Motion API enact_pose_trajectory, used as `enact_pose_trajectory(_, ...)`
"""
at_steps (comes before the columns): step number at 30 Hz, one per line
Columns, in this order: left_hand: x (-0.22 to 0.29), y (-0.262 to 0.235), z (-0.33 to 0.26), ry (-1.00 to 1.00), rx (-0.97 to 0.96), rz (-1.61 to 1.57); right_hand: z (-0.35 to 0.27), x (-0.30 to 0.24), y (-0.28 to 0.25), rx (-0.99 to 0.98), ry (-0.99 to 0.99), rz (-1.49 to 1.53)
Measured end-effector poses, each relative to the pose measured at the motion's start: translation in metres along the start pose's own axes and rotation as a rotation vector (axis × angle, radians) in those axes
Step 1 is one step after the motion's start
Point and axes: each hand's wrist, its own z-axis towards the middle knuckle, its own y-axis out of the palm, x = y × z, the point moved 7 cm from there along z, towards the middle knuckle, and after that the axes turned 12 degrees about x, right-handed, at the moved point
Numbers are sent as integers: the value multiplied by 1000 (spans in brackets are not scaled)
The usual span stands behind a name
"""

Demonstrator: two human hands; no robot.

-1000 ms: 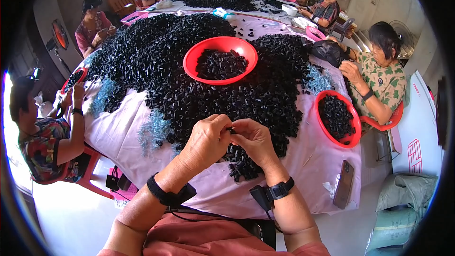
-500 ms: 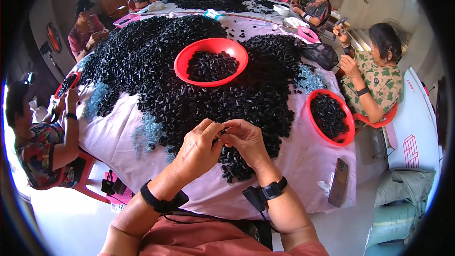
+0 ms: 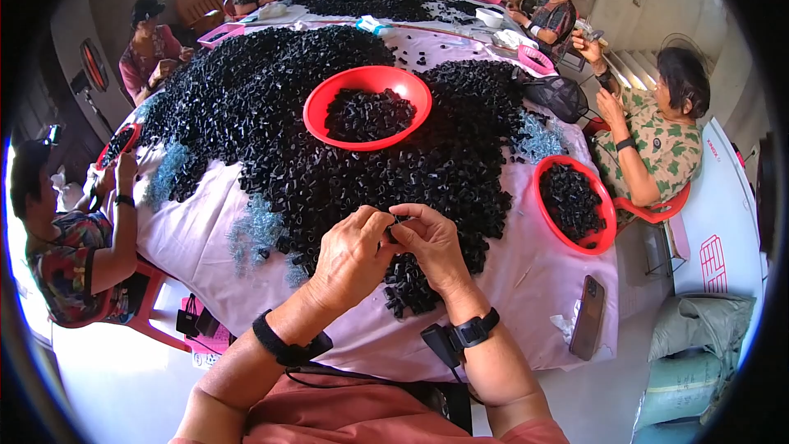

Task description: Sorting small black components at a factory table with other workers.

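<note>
Both of my hands meet above the near edge of a large heap of small black tube-like parts (image 3: 394, 177). Between the fingertips is a small black part (image 3: 389, 233), mostly covered by the fingers. My left hand (image 3: 349, 253) has its fingers curled in a pinch at this part. My right hand (image 3: 431, 248) pinches it from the other side, thumb and forefinger pressed together. Beyond the hands, a red bowl (image 3: 367, 78) partly filled with the same black parts rests on the heap.
A second red bowl (image 3: 608, 210) of black parts sits at the right, near a phone (image 3: 587, 317) on the pink tablecloth (image 3: 193, 234). Clear bluish thin scraps (image 3: 253, 230) lie left of the heap. Several co-workers sit around; one in a leaf-patterned shirt (image 3: 657, 152) is at the right.
My hands remain together in nearly the same place, with slight finger movement around the small black part. The co-worker at the right has leaned slightly away from the table.
</note>
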Motion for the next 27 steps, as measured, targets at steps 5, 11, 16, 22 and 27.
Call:
enact_pose_trajectory(5,0,5,-1,40,-17,4,0,1,1,-16,-20,-17)
enact_pose_trajectory(11,3,2,1,68,7,-10,-2,-6,0,5,-84,-14)
enact_pose_trajectory(16,-1,1,4,29,-37,32,-2,-4,0,25,8,-3)
enact_pose_trajectory(22,-7,1,3,23,-36,38,0,-1,-1,19,-10,-44)
enact_pose_trajectory(27,-7,2,2,30,-47,29,-1,0,-2,35,-7,-71)
